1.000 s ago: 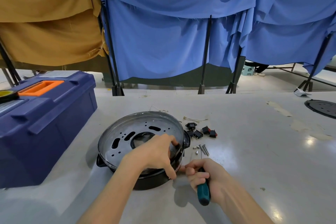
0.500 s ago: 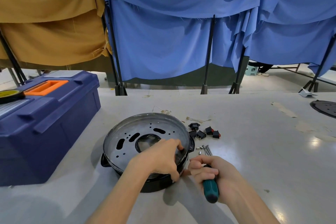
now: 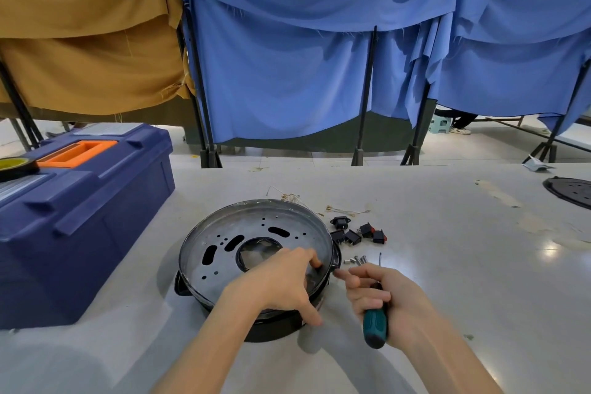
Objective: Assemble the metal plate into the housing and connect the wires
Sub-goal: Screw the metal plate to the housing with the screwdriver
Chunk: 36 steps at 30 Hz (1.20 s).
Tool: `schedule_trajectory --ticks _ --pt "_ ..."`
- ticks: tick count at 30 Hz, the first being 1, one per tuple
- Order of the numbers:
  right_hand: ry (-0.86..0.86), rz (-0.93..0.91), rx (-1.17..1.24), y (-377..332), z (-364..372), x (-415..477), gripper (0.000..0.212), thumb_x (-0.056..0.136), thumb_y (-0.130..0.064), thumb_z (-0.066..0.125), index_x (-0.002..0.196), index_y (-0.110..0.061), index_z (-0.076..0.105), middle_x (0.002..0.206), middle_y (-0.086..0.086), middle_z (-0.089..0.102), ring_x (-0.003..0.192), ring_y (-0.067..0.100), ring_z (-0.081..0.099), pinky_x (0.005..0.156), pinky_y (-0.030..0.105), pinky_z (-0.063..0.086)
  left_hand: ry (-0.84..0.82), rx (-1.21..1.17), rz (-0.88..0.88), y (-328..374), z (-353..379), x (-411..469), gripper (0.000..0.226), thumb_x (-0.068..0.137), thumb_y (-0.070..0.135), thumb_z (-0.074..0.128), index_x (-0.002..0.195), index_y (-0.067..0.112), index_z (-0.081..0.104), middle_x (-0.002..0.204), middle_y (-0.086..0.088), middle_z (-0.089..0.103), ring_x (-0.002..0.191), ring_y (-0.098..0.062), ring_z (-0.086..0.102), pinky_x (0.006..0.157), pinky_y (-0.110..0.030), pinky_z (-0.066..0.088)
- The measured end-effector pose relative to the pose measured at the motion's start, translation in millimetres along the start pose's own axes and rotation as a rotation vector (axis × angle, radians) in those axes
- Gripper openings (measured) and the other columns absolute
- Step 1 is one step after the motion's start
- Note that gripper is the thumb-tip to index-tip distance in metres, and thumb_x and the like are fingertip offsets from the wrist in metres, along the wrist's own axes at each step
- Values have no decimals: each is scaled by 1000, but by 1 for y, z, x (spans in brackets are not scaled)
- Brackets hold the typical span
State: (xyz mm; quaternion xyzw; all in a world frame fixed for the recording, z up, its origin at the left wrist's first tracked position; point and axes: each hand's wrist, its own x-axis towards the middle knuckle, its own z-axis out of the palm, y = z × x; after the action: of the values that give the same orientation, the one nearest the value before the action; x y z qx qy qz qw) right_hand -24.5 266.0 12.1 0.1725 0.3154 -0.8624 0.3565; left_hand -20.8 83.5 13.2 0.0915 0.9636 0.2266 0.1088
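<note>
Metal plate [image 3: 224,253], round, perforated with slots and small holes and open at its centre, is seated on top of the black housing [image 3: 275,328], which rests on the grey table [image 3: 447,265] just in front of the person. The left hand [image 3: 281,285] is laid palm-down over the plate's near right edge, with the fingers spread and curled over the rim and the thumb pressed against the housing's side. The right hand [image 3: 383,294] is held just right of the housing, closed around a green-handled screwdriver [image 3: 375,326] whose handle points back toward the person; its forefinger and thumb are pinched together at the housing's right edge, on something too small to be made out. Several screws [image 3: 356,260] are scattered on the table just beyond the right hand, and a cluster of small black switches and connectors [image 3: 355,232] lies farther back, near thin loose wires [image 3: 345,210]. A dark blue toolbox [image 3: 80,217] with an orange handle is placed well to the left. A black disc [image 3: 572,190] is seen at the table's far right edge. Blue drapes [image 3: 319,57] and a brown cloth [image 3: 86,41] are hung on frames behind the table.
</note>
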Motion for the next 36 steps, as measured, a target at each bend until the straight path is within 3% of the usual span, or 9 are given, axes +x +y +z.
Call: schedule_trajectory --ticks 5,9,12,18,21,24,28,33,36 --pt "175 -219 -417 -11 -5 13 15 90 -3 58 102 2 65 53 12 52 29 9 24 28 17 23 -14 2 -11 0 1 -3 91 54 47 90 129 26 43 85 10 48 72 -2 41 57 -26 34" --pt "187 -341 -633 -21 4 16 25 90 -7 62 112 6 62 53 15 54 31 11 24 32 17 22 -33 -38 2 -1 -1 -6 96 50 62 86 130 28 46 83 13 51 74 1 46 59 -22 36" --pt "192 -399 -685 -29 13 15 27 86 -7 65 106 11 63 53 14 52 32 12 24 32 19 23 -71 -160 -11 -3 -9 -4 80 64 65 76 129 25 50 76 12 60 62 1 56 58 -19 43" --pt "130 -505 -837 -42 29 9 18 90 -10 58 91 6 66 53 10 48 34 13 26 34 19 24 -88 -523 -16 -11 -19 -8 49 90 49 59 130 23 47 68 1 60 50 -12 61 53 -24 52" --pt "77 -560 -1065 -44 38 4 15 92 -11 57 95 3 60 53 8 52 34 15 30 34 19 26 62 -646 21 -7 -30 -8 41 90 43 61 126 27 51 59 5 57 45 -13 54 48 -25 49" --pt "-15 -567 -1386 -42 45 0 9 93 -10 52 102 -6 52 52 5 57 33 17 33 33 20 26 274 -795 135 6 -40 -5 49 75 49 67 116 24 61 57 5 58 45 -13 53 49 -26 49" --pt "-138 -576 -1615 -31 55 0 16 91 -19 56 106 -18 50 59 2 63 37 14 47 36 23 34 445 -986 224 21 -39 1 19 86 25 70 90 6 72 63 -8 66 46 -16 55 50 -25 51" --pt "-192 -499 -1647 -58 48 -15 30 86 -26 73 112 -21 58 81 8 73 57 22 67 54 32 53 587 -1222 176 12 -34 3 20 81 20 70 81 1 73 63 -11 65 51 -16 60 56 -26 56" --pt "-212 -558 -1420 -76 40 -24 31 84 -14 75 111 -10 61 81 16 73 62 29 67 59 31 55 594 -1361 130 3 -34 1 23 76 20 69 80 -2 73 64 -12 65 53 -16 62 58 -25 57"
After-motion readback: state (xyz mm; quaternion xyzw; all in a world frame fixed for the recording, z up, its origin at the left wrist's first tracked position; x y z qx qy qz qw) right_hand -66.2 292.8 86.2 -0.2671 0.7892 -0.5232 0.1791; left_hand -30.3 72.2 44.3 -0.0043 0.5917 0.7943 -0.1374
